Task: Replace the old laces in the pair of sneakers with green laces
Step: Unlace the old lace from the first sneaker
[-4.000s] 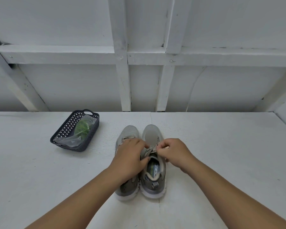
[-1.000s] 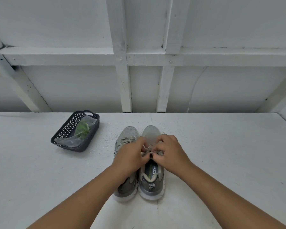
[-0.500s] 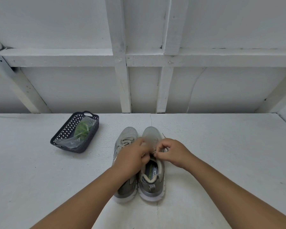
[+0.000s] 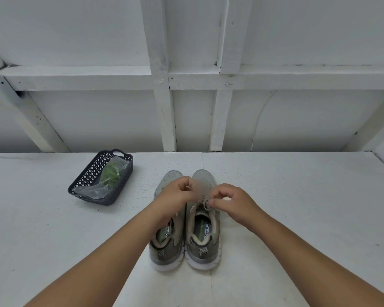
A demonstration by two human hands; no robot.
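— Why is everything laid out square on that white table [image 4: 297, 218]?

— So both arms can reach over it, I'd say. The pair of sneakers [image 4: 184, 229] stands side by side in the middle, heels toward the person, toes away, so the lacing faces up under the hands.

— And the dark basket [image 4: 80, 189], off to the left?

— It holds a clear bag with the green laces [image 4: 111, 173] inside, well apart from the shoes. Parked there until needed, I'd guess; the bag looks untouched.

— What are the hands doing?

— The right hand [image 4: 233, 202] has its fingers curled, pinching the old lace [image 4: 205, 203] at the top of the right shoe. The left hand [image 4: 175, 196] is curled too, over the neighbouring shoe's tongue, seemingly pinching the lace's other end, though I can't tell for sure.

— So, undoing the knot?

— Looks that way: pulling apart loosens it first.
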